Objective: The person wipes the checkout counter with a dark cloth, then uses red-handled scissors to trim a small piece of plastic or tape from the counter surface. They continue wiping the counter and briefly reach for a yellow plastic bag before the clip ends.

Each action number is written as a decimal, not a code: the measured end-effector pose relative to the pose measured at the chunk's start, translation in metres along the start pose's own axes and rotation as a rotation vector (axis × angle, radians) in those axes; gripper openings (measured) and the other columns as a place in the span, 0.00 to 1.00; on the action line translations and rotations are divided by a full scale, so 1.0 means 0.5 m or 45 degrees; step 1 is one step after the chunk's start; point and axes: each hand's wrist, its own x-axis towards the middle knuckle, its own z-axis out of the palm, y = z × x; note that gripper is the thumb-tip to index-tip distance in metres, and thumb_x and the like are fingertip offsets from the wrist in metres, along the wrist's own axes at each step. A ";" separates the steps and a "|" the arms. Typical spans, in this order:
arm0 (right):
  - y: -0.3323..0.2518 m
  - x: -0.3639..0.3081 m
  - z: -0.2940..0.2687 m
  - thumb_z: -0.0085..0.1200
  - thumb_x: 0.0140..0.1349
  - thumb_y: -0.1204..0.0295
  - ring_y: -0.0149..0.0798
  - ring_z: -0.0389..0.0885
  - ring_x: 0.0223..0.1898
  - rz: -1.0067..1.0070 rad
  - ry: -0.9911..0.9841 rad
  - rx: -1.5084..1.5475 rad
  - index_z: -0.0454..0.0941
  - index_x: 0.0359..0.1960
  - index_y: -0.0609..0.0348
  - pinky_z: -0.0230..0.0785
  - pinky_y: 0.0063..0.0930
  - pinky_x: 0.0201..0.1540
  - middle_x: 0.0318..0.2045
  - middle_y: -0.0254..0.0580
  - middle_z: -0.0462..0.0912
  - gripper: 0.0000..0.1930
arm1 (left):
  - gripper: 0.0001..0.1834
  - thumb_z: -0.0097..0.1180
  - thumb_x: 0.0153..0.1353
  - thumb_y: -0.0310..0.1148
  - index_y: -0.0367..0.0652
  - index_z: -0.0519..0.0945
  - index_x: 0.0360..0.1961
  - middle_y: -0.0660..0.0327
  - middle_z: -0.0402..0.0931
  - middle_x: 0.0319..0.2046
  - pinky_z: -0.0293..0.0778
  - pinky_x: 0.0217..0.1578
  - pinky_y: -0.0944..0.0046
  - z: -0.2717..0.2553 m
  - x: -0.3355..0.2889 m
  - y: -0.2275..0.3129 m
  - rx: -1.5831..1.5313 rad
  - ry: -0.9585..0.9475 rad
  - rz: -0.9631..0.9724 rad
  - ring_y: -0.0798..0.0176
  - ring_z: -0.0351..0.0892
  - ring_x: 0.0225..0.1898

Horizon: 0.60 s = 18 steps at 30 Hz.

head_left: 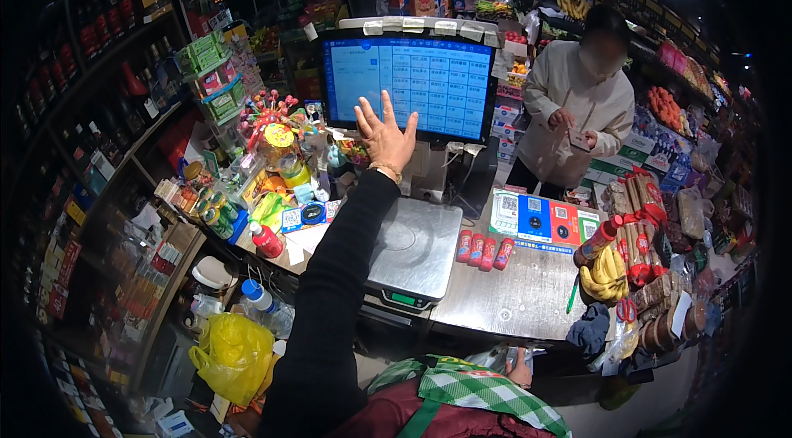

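My left hand [385, 139] reaches up to the lower part of a lit touchscreen monitor [450, 91]. Its fingers are spread, and nothing is in it; whether a fingertip touches the glass I cannot tell. Below that forearm stands a weighing scale [411, 252] with a bare metal plate and a small green display. Low in the view, beside my green checked apron [487, 388], only part of my right hand [520, 370] shows. Its fingers are mostly hidden, and a pale, shiny thing [493, 357] lies close to it. Several small red cans or bottles [487, 251] stand right of the scale.
Across the counter [483, 298] a person [577, 108] in a light jacket holds a small object. Payment code boards [540, 219] lie at the counter's far edge. Bananas [606, 275] and packaged goods crowd the right. A lollipop stand [276, 129] and yellow bag [233, 358] are at left.
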 end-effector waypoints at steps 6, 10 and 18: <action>-0.001 -0.001 0.000 0.59 0.59 0.61 0.61 0.82 0.30 0.003 0.004 0.023 0.54 0.72 0.46 0.72 0.53 0.32 0.27 0.58 0.82 0.40 | 0.48 0.52 0.64 0.58 0.41 0.48 0.74 0.33 0.37 0.71 0.39 0.70 0.40 -0.018 -0.050 0.021 -0.107 0.086 0.068 0.32 0.32 0.73; -0.006 -0.002 -0.003 0.59 0.60 0.60 0.63 0.82 0.31 0.049 0.025 0.059 0.58 0.70 0.44 0.72 0.54 0.33 0.29 0.60 0.82 0.36 | 0.44 0.54 0.65 0.52 0.36 0.53 0.72 0.34 0.43 0.70 0.44 0.69 0.42 -0.056 -0.150 0.066 -0.344 0.010 0.184 0.33 0.38 0.72; -0.017 0.058 -0.051 0.46 0.68 0.63 0.65 0.77 0.40 -0.149 0.164 0.373 0.79 0.39 0.57 0.69 0.56 0.42 0.37 0.59 0.81 0.13 | 0.16 0.54 0.64 0.33 0.41 0.80 0.52 0.41 0.59 0.67 0.50 0.67 0.48 -0.179 -0.449 0.152 -0.857 -0.570 0.586 0.39 0.56 0.67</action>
